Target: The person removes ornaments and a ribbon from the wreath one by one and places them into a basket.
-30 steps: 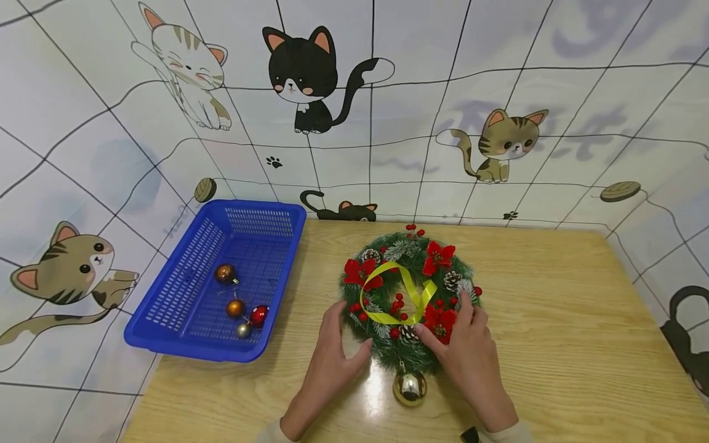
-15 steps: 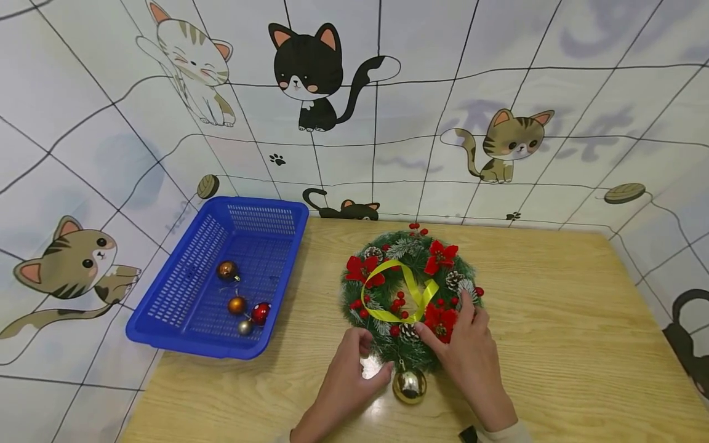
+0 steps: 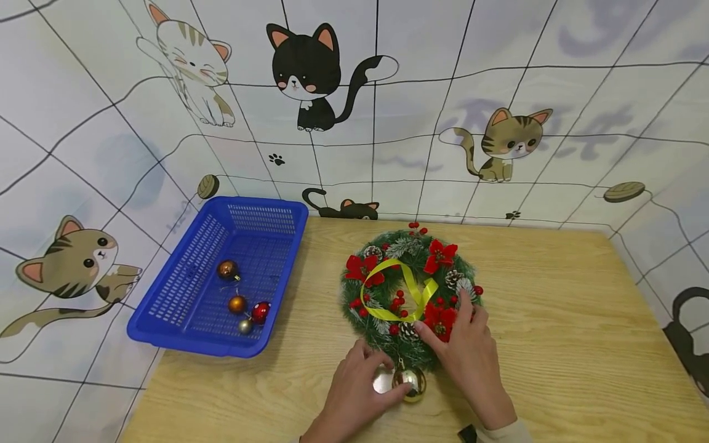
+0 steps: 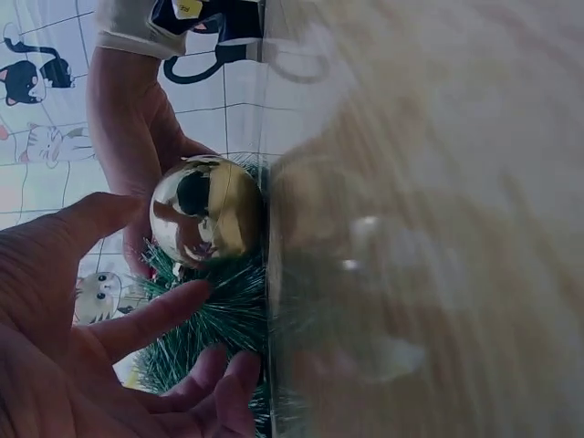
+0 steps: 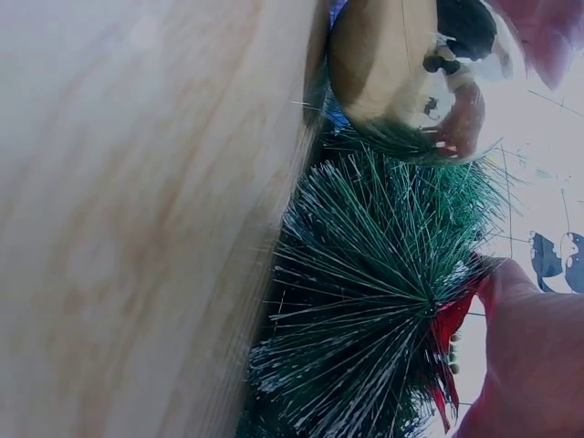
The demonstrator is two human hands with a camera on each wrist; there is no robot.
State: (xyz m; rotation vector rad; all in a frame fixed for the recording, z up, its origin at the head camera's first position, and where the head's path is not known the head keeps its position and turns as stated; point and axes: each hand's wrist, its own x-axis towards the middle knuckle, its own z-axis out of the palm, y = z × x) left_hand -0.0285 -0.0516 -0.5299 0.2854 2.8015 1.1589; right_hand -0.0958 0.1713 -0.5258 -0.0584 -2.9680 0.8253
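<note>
A green Christmas wreath [image 3: 412, 355] with red flowers, berries and pine cones lies on the table, a loop of yellow ribbon [image 3: 382, 315] across its middle. At its near edge a shiny gold bauble [image 3: 412, 387] sits on the table, joined by a small hook. My left hand [image 3: 360, 387] is beside the bauble, thumb and fingers apart; in the left wrist view the thumb tip is close to the bauble, and whether it touches cannot be told. My right hand [image 3: 471, 351] grips the wreath's lower right side, thumb by a red flower [image 3: 440, 320] and pine cone; some fingertips are hidden.
A blue plastic basket [image 3: 144, 332] stands at the left with several baubles inside, among them an orange one [image 3: 237, 304] and a red one [image 3: 260, 312]. A small black object [image 3: 468, 434] is by the right wrist. Cat-printed wall covering [image 3: 415, 154] borders the table.
My left hand has left the wreath's left side and come right and nearer, to the gold bauble. The right hand and wreath have stayed put.
</note>
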